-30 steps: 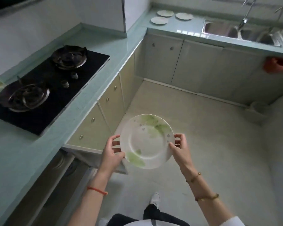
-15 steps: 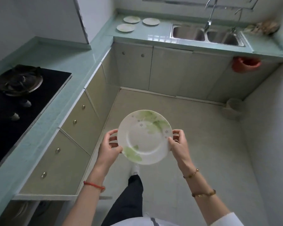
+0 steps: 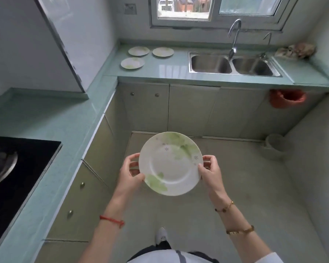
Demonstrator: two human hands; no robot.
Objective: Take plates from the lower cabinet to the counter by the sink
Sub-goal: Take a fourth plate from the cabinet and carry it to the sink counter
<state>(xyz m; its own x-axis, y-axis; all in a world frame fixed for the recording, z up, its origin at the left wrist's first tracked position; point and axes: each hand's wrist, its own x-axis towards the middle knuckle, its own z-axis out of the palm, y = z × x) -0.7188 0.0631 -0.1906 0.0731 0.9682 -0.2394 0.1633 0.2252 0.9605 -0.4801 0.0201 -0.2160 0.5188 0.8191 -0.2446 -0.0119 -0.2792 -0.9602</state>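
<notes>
The left hand (image 3: pixel 130 172) and right hand (image 3: pixel 211 171) grasp opposite sides of the rim of a white plate (image 3: pixel 170 164) with green leaf print, thumbs on top and fingers curled beneath. They hold it roughly level above the floor (image 3: pixel 235 177). Beyond, three plates (image 3: pixel 132 63) lie apart at the far left corner of the desk (image 3: pixel 167 67), left of the double sink (image 3: pixel 211 64).

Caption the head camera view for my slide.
Left hand and right hand hold a green-patterned plate facing the counter where three plates lie beside the sink.
</notes>
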